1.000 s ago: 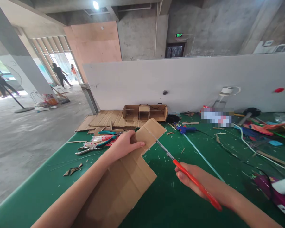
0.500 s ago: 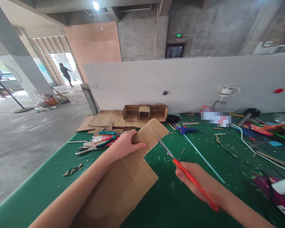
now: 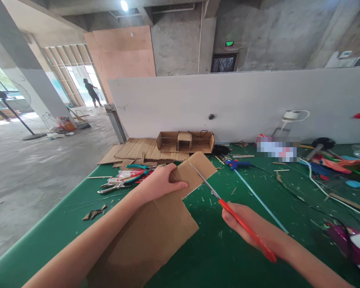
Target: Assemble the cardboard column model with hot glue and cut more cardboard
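Note:
A notched sheet of brown cardboard [image 3: 156, 236] slants across the table in front of me. My left hand [image 3: 160, 182] holds its upper part, thumb lying on the near face and the fingertips hidden. In my right hand [image 3: 243, 224] is a pair of scissors [image 3: 240, 224] with red handles. Their metal blades reach over the cardboard's upper right end, lying across its edge. Whether the blades are parted is hard to make out. Pliers with teal grips [image 3: 135, 178] lie left of my left hand, on red and white packets.
Behind the cardboard stands an open cardboard box [image 3: 168, 142] with a small divider, on flat cardboard pieces [image 3: 138, 149]. A blue glue gun [image 3: 238, 164] with a long glue stick lies right of it. Scraps litter the green table [image 3: 216, 260]. A person [image 3: 91, 92] stands far off at left.
The scissors have slid a little further over the cardboard's end. My left hand keeps its hold, and the whole view has shifted slightly.

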A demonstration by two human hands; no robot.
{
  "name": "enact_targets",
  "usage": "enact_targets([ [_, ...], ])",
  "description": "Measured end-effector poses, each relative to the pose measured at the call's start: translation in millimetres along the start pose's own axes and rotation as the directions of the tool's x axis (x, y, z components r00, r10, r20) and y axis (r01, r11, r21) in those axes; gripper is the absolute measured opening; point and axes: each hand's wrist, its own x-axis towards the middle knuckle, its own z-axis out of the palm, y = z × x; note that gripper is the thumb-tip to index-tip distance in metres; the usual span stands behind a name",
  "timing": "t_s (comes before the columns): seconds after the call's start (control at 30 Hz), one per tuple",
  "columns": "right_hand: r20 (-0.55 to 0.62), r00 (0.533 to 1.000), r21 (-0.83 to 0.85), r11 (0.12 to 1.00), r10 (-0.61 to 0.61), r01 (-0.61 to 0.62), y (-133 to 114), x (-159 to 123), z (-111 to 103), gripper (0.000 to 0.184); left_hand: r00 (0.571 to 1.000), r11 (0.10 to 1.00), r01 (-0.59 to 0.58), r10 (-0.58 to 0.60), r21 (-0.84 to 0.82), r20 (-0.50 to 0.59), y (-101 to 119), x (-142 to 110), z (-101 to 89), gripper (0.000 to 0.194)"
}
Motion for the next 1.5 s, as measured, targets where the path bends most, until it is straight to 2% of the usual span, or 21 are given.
enact_targets([
  [0.13, -0.059, 0.992, 0.026, 0.994, 0.111, -0.110, -4.0, 4.8, 5.4, 0.052, 1.000, 1.000, -0.001, 0.001, 0.006, -0.006, 2.8, -1.3, -1.3, 0.054],
  [0.27, -0.079, 0.983, 0.067, 0.985, 0.166, -0.161, 0.1, 8.6, 9.8, 0.056, 1.000, 1.000, -0.002, 0.002, 0.013, -0.015, 3.9, -2.0, -3.1, 0.054],
  [0.53, 0.028, 0.999, 0.078, 0.996, 0.043, -0.045, -0.9, 2.0, 2.6, 0.050, 1.000, 0.999, -0.018, 0.017, 0.029, 0.016, 3.6, -0.9, 5.5, 0.053],
  [0.67, 0.026, 0.994, 0.083, 0.991, 0.104, -0.106, -8.0, 3.9, 0.1, 0.052, 1.000, 0.998, -0.011, 0.010, 0.057, 0.020, 9.6, -2.9, 4.9, 0.053],
  [0.87, -0.079, 0.983, 0.067, 0.985, 0.166, -0.161, 1.7, 12.7, 10.6, 0.057, 0.999, 0.999, -0.011, 0.010, 0.039, 0.045, 13.1, -4.4, 0.4, 0.053],
  [1.13, -0.014, 0.979, 0.047, 0.979, 0.202, -0.201, 5.5, 10.2, 20.4, 0.058, 0.994, 0.999, 0.009, -0.013, 0.037, 0.105, -0.1, -7.3, 11.1, 0.052],
  [1.27, -0.030, 0.976, 0.080, 0.974, 0.217, -0.214, 7.6, 10.6, 20.4, 0.056, 0.983, 0.998, 0.013, -0.025, 0.068, 0.181, -9.2, -7.0, 15.2, 0.056],
  [1.4, -0.077, 0.940, 0.062, 0.943, 0.332, -0.328, 14.8, 10.0, 6.8, 0.052, 0.962, 0.980, -0.015, -0.040, 0.199, 0.269, -28.1, -0.2, 18.4, 0.054],
  [1.5, -0.168, 0.903, -0.037, 0.913, 0.395, -0.407, 22.6, 8.9, -10.0, 0.040, 0.962, 0.917, -0.126, 0.020, 0.378, 0.271, -37.3, 9.0, 23.7, 0.052],
])
